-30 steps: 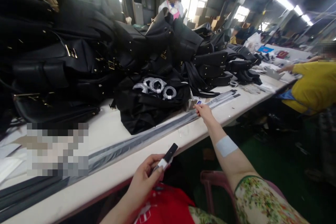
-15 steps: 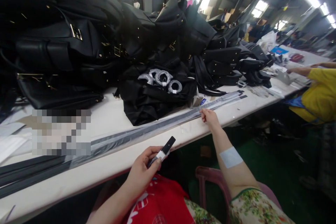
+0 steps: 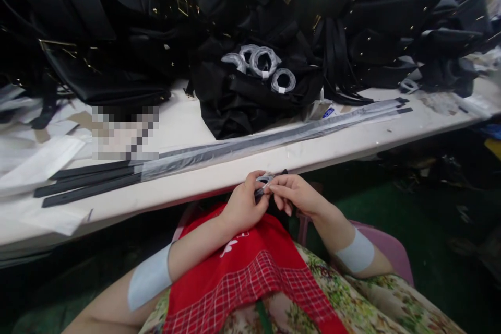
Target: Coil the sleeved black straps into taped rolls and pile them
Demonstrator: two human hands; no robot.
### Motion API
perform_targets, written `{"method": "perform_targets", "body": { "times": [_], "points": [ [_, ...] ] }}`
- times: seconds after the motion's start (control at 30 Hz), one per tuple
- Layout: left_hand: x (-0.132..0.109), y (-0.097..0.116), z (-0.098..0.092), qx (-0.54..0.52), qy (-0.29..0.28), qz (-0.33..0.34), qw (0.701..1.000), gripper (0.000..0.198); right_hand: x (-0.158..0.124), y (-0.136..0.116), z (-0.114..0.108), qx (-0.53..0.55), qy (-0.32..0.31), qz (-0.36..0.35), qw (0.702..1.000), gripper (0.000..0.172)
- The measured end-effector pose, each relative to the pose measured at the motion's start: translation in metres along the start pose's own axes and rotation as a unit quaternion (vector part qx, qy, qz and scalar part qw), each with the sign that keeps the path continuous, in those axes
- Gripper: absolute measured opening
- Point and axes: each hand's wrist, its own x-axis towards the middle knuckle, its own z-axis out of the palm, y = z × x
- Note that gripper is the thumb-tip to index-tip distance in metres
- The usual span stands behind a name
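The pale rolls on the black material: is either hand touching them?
No: the left hand and right hand meet by the table's near edge, apart from the pale rolls farther back on the black material.

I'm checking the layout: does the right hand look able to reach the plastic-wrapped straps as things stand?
Probably yes: nothing seems to stand between the right hand and the straps on the table, though that hand is at the coil in the left hand.

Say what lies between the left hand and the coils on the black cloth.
Beyond the left hand, the head view shows the table's white edge, the wrapped straps, then black cloth, before the coils.
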Motion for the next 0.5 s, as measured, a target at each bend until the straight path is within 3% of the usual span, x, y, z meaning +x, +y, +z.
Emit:
{"method": "perform_targets", "body": {
  "times": [0.33,0.5],
  "points": [
    [-0.003,-0.002,-0.002,-0.041,0.019,-0.007,0.999,0.041,-0.010,0.023,-0.001,0.058,0.012,0.009,0.998,0.037],
    [-0.002,-0.002,-0.001,-0.133,0.012,-0.014,0.991,0.034,-0.009,0.028,0.001,0.041,0.039,0.010,0.998,0.042]
  ]
}}
